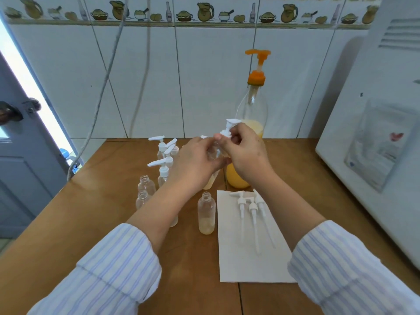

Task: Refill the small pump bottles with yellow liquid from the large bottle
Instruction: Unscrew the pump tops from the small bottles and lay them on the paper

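Note:
My left hand (196,162) grips a small clear bottle (214,153) held up over the table, a little pale yellow liquid showing in its bottom. My right hand (244,151) pinches the collar of the white pump head (228,128) on top of that bottle. Behind my hands stands the large bottle (251,114) with an orange pump, holding yellow liquid in its lower part. Three loose white pumps (252,212) lie on a white paper towel (245,264). An uncapped small bottle (206,213) with some liquid stands beside the towel.
Several capped small pump bottles (164,155) stand at the back left of the wooden table (102,212), with two uncapped clear bottles (145,189) in front of them. A white appliance (375,133) fills the right side. Tiled wall behind, door at the left.

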